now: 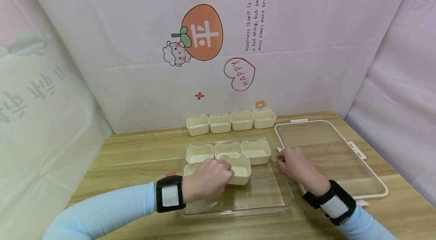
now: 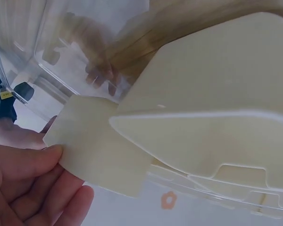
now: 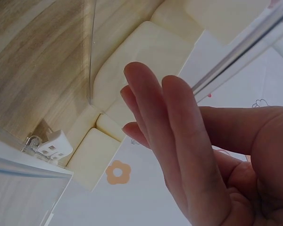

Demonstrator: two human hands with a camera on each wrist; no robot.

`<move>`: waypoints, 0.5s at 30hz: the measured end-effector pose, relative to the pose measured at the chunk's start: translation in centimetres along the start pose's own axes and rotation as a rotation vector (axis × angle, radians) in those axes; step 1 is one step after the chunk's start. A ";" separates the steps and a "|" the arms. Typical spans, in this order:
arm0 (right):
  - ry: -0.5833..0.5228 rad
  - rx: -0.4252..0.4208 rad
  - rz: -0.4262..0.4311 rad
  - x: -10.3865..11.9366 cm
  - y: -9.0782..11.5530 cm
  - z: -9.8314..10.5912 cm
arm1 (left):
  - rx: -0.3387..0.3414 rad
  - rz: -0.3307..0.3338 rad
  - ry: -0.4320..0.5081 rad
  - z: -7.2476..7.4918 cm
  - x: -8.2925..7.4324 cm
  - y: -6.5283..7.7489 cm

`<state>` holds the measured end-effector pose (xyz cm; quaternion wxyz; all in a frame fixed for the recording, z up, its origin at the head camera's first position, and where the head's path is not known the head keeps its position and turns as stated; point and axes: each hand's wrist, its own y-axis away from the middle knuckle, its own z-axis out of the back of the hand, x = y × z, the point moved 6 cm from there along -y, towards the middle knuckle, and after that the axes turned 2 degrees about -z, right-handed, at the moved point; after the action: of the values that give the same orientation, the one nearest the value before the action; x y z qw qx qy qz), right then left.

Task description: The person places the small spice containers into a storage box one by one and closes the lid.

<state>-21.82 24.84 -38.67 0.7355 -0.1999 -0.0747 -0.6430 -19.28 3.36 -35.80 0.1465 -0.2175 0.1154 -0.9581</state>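
My left hand [image 1: 207, 179] pinches a small cream bin [image 1: 241, 172] at its left end. That bin is in or just over the clear plastic box [image 1: 252, 203]; whether it touches the floor I cannot tell. In the left wrist view, thumb and fingers meet at the edge of the held bin [image 2: 99, 141], beside another cream bin [image 2: 221, 80]. Three bins [image 1: 256, 151] form the box's back row, and one [image 1: 190, 169] at front left is partly hidden by my hand. My right hand [image 1: 299, 166] is at the box's right rim, fingers fairly straight [image 3: 179, 141]; contact is unclear.
Several more cream bins [image 1: 242, 120] stand in a row at the back, along the patterned cloth [image 1: 299, 81]. A clear lid with a cream frame [image 1: 369, 166] and clips lies on the wooden table [image 1: 129, 156] to the right of the box.
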 end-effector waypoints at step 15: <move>0.002 -0.009 0.015 0.1 0.0 0.1 | 0.151 0.041 0.039 -0.9 0.0 -1.0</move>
<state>-21.82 24.82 -38.53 0.7395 -0.2029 -0.0696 -0.6380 -19.92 4.49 -36.35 0.1799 -0.1848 0.0502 -0.9649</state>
